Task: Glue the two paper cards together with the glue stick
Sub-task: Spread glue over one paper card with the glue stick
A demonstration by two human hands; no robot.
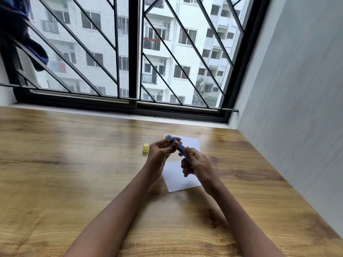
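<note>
A blue glue stick [177,145] with its white glue tip exposed is held in the air above the table, tilted with the tip toward the far left. My left hand [159,154] grips its upper part and my right hand [194,162] pinches its lower end. Two white paper cards lie flat on the wooden table beneath my hands: the far card [191,143] and the near card [178,179]. The far card is partly hidden by my hands. The yellow cap [145,147] stands on the table just left of my left hand.
The wooden table [74,164] reaches a window sill and a barred window [133,52] at the back. A grey wall [297,108] borders the table's right side. Dark blue cloth [16,28] hangs at the top left.
</note>
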